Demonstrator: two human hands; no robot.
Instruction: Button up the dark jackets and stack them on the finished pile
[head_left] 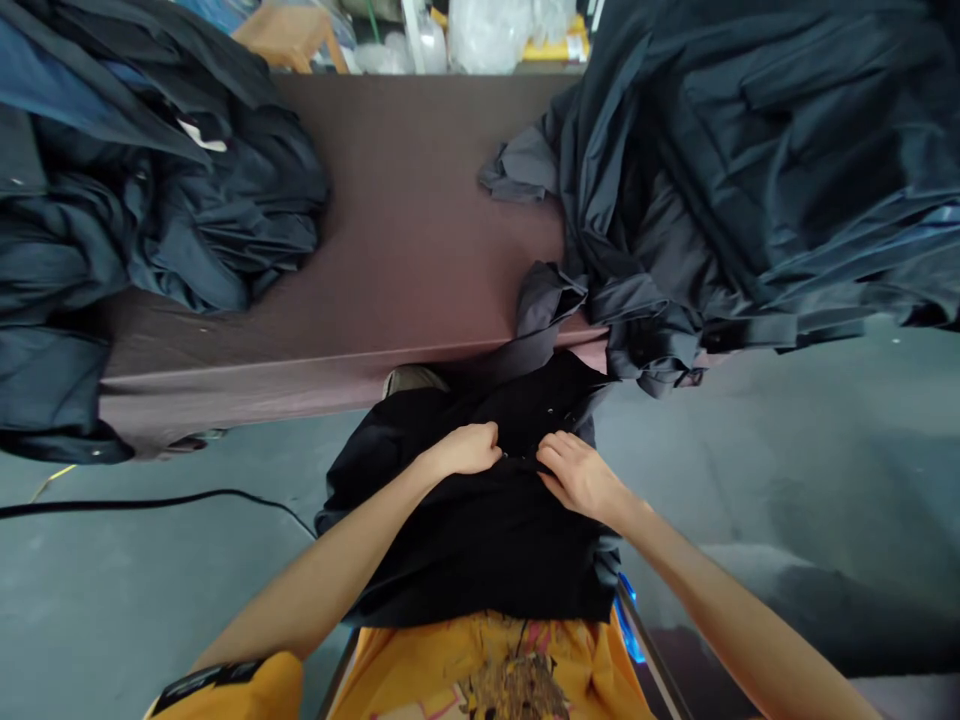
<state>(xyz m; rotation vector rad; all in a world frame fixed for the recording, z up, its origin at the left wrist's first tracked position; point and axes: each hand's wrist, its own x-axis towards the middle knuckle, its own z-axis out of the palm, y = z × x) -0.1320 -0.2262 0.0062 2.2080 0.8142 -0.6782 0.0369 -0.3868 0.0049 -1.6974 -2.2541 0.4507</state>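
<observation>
A black garment (487,540) lies spread over my lap, with small shiny snaps or buttons near its middle. My left hand (472,448) is closed on its cloth, fingers curled in. To the right, across a short gap, my right hand (574,468) pinches the same garment with bent fingers. The garment's far part reaches the table edge and touches dark grey cloth there.
A brown-covered table (420,210) stands in front. Dark clothes (202,210) are heaped on its left, and a larger dark pile (750,170) hangs over its right edge. A black cable (187,500) crosses the floor at left. Behind are a wooden stool (289,30) and plastic bags (487,35).
</observation>
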